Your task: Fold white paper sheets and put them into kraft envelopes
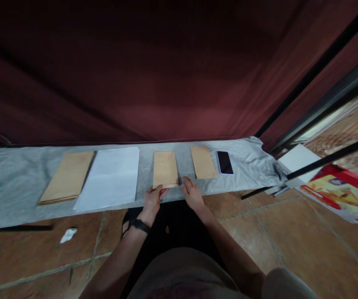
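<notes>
Flat rectangular brown-paper envelope (165, 167) lay mid grey cloth (250, 166); left hand (152, 200) pinched its near-left corner; right hand (193, 196), fingers loosely spread, just beside. Probably light, bendy, crease-prone; edges best for holding.

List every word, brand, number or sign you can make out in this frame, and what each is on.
No text is legible.
Red-and-yellow box: yellow lettering and a blue logo, too blurred to read.
Shirt front: faint reddish print, unreadable.
Middle brown paper packet, white paper, phone: no readable text shows.
</notes>
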Demonstrator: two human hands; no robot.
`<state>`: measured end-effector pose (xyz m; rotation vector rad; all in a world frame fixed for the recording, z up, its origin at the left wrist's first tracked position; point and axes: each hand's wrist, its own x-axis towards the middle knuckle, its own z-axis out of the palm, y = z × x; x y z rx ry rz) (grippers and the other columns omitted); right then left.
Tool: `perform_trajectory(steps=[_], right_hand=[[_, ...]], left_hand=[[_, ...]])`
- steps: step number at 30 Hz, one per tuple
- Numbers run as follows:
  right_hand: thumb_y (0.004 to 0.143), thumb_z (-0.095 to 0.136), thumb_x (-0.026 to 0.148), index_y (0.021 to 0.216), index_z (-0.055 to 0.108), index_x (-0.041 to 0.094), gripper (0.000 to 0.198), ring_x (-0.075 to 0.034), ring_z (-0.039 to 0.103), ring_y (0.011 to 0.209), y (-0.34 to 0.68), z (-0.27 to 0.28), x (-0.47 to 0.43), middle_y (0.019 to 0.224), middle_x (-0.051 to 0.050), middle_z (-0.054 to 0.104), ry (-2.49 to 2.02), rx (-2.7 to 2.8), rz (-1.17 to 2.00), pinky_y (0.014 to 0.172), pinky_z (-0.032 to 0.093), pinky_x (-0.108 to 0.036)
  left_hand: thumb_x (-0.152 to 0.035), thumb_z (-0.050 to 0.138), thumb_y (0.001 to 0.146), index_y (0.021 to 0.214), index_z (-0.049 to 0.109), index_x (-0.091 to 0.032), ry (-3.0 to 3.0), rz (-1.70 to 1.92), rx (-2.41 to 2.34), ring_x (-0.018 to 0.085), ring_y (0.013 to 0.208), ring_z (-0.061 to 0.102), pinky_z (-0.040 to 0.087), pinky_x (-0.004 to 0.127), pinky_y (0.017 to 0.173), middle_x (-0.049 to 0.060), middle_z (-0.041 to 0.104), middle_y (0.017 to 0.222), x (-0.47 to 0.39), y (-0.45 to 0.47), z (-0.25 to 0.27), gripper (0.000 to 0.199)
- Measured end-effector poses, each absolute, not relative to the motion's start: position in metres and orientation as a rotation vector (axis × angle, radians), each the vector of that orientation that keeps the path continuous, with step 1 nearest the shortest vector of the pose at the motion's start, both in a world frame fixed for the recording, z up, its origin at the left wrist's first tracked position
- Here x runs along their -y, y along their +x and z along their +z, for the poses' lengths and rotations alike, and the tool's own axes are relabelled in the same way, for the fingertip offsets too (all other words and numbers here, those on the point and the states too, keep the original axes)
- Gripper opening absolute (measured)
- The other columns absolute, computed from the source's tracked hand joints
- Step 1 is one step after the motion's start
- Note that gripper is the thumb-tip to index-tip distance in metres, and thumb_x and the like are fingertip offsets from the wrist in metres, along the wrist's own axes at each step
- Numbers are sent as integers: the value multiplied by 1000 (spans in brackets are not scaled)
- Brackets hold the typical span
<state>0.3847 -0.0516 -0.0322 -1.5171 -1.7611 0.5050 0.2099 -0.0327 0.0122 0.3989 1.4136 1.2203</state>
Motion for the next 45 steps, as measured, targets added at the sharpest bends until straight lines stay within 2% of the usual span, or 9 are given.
perform_trajectory(steps=[6,15,17,19,21,23,28,32,45], right_hand=[[106,42,32,155,43,24,49,-22,41,148,389,-24,63,158,-5,48,-1264,2275,326,126,31,-48],[106,46,33,156,42,22,51,-22,42,148,393,-33,64,159,-7,46,-1245,2439,249,127,27,-47],[105,47,32,155,42,22,51,-23,43,147,393,-34,64,159,-7,46,-1231,2425,256,126,27,-48],[105,49,32,155,43,22,52,-24,44,147,392,-35,65,158,-7,46,-1226,2406,268,126,28,-50],[103,51,32,155,42,22,54,-24,45,146,391,-35,65,158,-8,47,-1227,2391,288,126,28,-50],[102,53,34,156,42,22,56,-25,46,145,391,-34,65,157,-8,48,-1231,2385,312,125,28,-50],[100,57,38,156,41,22,60,-26,44,147,391,-29,66,159,-8,45,-1244,2386,367,126,27,-51],[100,57,35,155,43,24,58,-26,44,146,388,-25,67,158,-7,46,-1280,2355,404,125,28,-51],[103,54,34,149,51,28,47,-25,48,142,386,-23,63,155,-4,52,-1313,2293,455,124,30,-50]], left_hand=[[-19,64,91,79,64,-13,474,1024,-1455,18,58,71,62,31,63,9,73,68,38,213,5,14],[-52,65,88,60,60,-18,867,690,-1607,15,36,53,41,23,38,3,59,45,54,179,4,44],[-53,62,89,65,64,-19,1191,768,-1610,17,49,62,52,26,51,4,65,56,50,178,7,42],[-50,58,93,86,73,-20,1566,905,-1550,22,86,74,59,33,83,9,77,90,34,179,10,34],[-45,51,97,122,69,-21,1863,959,-1464,25,130,60,43,40,114,12,68,134,5,181,9,39],[-43,47,99,142,56,-16,2083,869,-1443,27,149,40,27,45,125,15,50,155,-30,179,5,52],[-44,38,101,156,38,-8,2378,492,-1518,27,156,24,18,45,128,17,36,164,-107,165,-15,65],[-46,32,102,158,35,-12,2512,274,-1462,27,157,21,14,46,128,14,32,166,-131,167,-26,66],[-47,34,103,158,36,-17,2587,214,-1176,23,158,18,7,46,129,10,31,167,-125,196,-21,63]])
